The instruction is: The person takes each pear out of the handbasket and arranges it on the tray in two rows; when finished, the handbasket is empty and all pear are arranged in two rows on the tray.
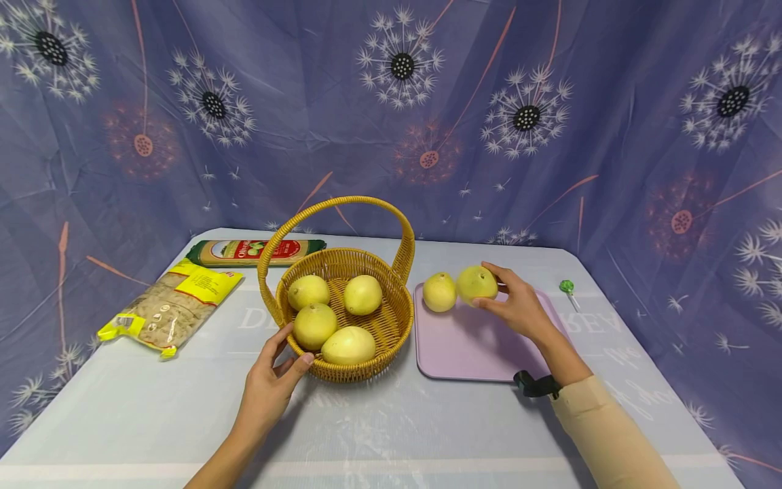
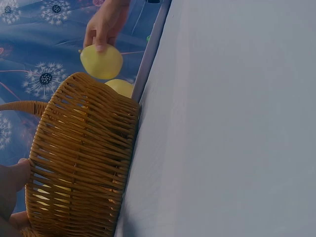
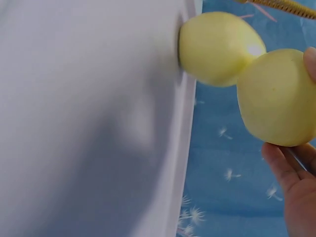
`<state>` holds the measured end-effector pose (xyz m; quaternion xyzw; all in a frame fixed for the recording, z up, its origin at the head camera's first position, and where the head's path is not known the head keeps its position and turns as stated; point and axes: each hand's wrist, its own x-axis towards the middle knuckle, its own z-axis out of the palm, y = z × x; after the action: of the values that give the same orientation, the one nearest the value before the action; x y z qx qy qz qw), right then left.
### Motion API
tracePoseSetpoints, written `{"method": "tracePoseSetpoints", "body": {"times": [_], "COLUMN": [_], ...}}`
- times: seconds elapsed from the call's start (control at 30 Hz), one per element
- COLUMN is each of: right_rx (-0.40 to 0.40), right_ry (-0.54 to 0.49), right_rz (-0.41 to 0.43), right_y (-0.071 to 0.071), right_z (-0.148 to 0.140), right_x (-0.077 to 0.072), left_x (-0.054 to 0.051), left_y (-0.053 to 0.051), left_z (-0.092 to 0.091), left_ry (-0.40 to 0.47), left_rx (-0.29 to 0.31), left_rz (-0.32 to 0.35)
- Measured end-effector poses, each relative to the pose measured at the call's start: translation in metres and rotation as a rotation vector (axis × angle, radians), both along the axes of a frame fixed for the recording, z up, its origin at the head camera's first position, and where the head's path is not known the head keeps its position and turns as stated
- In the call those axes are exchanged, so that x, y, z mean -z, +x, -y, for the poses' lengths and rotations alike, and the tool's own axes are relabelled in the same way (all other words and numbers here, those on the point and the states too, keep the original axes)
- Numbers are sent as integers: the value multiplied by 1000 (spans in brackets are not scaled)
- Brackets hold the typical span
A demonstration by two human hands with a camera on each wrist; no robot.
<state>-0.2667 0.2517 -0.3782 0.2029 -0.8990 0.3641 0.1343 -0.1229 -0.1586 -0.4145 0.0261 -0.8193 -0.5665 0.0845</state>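
Note:
My left hand [image 1: 271, 380] grips the near left rim of a yellow-brown wicker basket [image 1: 360, 372]. Inside the basket lie several pale yellow pomelos [image 1: 363, 295]. My right hand [image 1: 516, 303] holds another pomelo [image 1: 476, 284] between thumb and fingers, above a light purple tray [image 1: 470, 360]. Close on its left, a second pomelo [image 1: 438, 293] sits on the tray; the two overlap in the right wrist view. From the left wrist view, the held pomelo [image 2: 101, 62] appears beyond the basket's woven side [image 2: 81, 163], raised above the other one. The basket wall partly hides its contents there.
Left of the basket lies a yellow-and-clear food bag [image 1: 177, 305], with a long green-and-red packet [image 1: 256, 252] behind it. A green lollipop [image 1: 567, 288] is right of the tray. The basket's tall arched handle [image 1: 348, 200] stands upright. A patterned curtain [image 1: 305, 102] backs the table.

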Motion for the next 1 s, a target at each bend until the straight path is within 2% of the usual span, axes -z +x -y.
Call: {"method": "tracePoseSetpoints", "body": {"times": [0.33,0.57,1.0], "right_rx": [62,91,97], "right_ry": [-1,41,76], "right_rz": [107,183,232], "right_y": [-11,-18,-28], "right_z": [-11,-15,-21], "right_x": [10,14,23], "left_x": [1,1,1], "left_y": [0,0,0], "left_z": [0,0,0], "left_ry": [11,12,9], "left_rx": [3,5,2], "left_rz": [-6,-10,-13]}}
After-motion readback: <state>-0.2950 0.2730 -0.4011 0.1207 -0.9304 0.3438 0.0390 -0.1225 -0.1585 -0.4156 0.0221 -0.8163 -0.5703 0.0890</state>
